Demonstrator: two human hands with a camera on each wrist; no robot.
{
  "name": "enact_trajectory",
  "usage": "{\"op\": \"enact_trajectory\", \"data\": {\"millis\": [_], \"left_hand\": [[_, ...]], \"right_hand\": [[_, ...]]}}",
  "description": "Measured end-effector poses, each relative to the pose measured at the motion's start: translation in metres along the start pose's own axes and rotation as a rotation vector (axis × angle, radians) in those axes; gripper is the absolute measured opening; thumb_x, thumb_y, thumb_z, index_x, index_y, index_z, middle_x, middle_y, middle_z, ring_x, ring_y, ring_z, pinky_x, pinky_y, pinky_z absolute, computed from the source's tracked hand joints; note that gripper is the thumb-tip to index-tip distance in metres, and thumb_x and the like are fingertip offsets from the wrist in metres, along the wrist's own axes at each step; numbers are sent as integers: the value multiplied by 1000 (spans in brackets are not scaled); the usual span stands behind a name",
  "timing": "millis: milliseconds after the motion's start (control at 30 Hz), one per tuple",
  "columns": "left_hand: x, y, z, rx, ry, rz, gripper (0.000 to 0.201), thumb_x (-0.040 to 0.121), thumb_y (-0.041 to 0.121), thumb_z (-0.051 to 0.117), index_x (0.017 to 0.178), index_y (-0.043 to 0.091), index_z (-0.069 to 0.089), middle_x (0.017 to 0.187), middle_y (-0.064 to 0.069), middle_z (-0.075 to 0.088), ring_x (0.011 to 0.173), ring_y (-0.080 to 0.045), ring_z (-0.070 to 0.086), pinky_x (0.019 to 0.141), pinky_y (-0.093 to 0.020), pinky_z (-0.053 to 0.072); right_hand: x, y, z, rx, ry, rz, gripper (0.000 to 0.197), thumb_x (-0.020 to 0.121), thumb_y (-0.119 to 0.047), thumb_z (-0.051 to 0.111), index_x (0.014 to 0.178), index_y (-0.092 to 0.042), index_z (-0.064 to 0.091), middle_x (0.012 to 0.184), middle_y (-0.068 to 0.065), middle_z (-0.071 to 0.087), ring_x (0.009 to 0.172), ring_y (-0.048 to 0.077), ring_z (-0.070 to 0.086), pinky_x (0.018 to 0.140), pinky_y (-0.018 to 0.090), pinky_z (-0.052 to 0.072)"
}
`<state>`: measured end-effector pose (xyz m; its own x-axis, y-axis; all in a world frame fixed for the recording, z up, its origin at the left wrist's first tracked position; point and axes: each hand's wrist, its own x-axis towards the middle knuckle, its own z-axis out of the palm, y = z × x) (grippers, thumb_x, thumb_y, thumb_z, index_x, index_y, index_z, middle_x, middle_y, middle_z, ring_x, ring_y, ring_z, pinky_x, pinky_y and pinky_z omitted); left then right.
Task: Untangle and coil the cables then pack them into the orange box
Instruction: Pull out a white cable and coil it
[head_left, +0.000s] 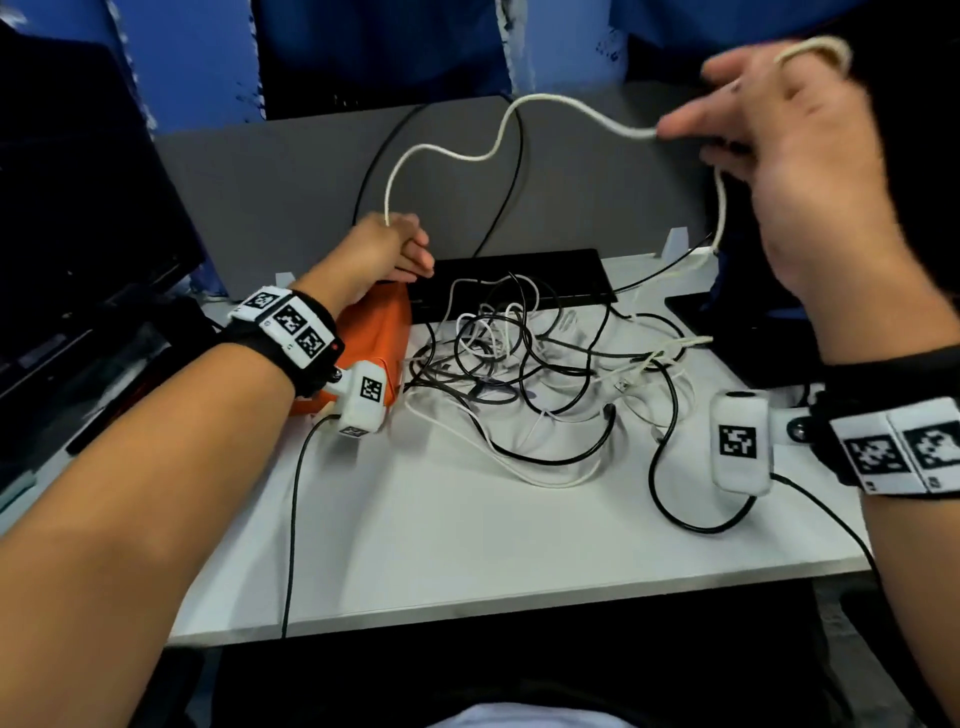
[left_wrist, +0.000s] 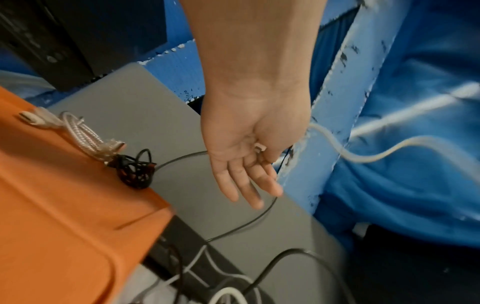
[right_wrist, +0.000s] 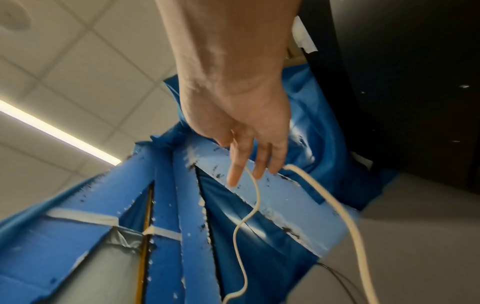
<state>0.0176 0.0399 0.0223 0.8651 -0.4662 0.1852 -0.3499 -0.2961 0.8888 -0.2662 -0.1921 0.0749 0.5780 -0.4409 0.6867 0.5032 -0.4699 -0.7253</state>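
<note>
Cable: white cable, light and floppy; take it near the plug.
Left hand: thumb pinches its plug.
Right hand: fingers loosely hooked through its loop.

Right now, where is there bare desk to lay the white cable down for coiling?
Bare white desk runs along the near edge, between the cable tangle and you. The middle is crowded with that tangle, bordered left by the orange box and behind by a black keyboard.
</note>
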Motion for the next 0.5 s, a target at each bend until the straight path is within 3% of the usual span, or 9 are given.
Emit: {"op": "enact_trajectory", "data": {"millis": [100,167,267,333,367,433,500], "left_hand": [[-20,21,1,-130,-41,60,30,110,33,41,92,16,57,52,5,49,48,-15,55,64,-32,56],[-37,33,6,-109,-61,117,34,109,43,41,92,17,55,54,5,38,45,-14,43,60,-31,55],[-70,47,14,-82,-42,209,45,107,54,34,82,20,51,54,6,30,46,-12,31,55,-28,48],[-96,56,17,-44,-66,264,51,107,56,29,77,20,48,54,6,29,46,-10,29,53,-29,43],[-110,60,20,-12,-110,285,55,106,58,26,74,18,47,55,5,30,47,-11,30,54,-30,41],[-136,67,23,83,-217,311,62,105,61,20,71,15,46,55,5,32,50,-12,31,57,-33,37],[-157,70,24,148,-293,351,61,107,57,23,68,15,45,54,10,34,52,-14,31,56,-31,35]], "right_hand": [[0,24,5,-248,-171,237,23,109,-36,43,113,-22,60,93,-5,80,106,14,71,105,44,50],[-6,29,6,-498,-366,375,37,107,-47,46,106,-17,70,88,-7,80,93,10,71,105,45,48],[-17,19,10,-759,-601,469,52,103,-58,48,98,-13,75,73,-2,78,75,16,74,85,38,55],[-24,4,22,-821,-564,297,47,101,-56,52,89,-16,74,69,-3,76,74,19,74,74,34,53],[-27,0,29,-814,-485,124,41,101,-53,55,91,-18,73,76,-3,77,79,21,72,77,36,53],[-37,-9,49,-712,-352,-265,29,102,-40,56,116,-18,69,111,1,71,104,24,65,95,41,51],[-47,-14,65,-686,-367,-508,42,102,-30,53,141,-16,56,138,6,57,127,26,54,109,42,41]]}}
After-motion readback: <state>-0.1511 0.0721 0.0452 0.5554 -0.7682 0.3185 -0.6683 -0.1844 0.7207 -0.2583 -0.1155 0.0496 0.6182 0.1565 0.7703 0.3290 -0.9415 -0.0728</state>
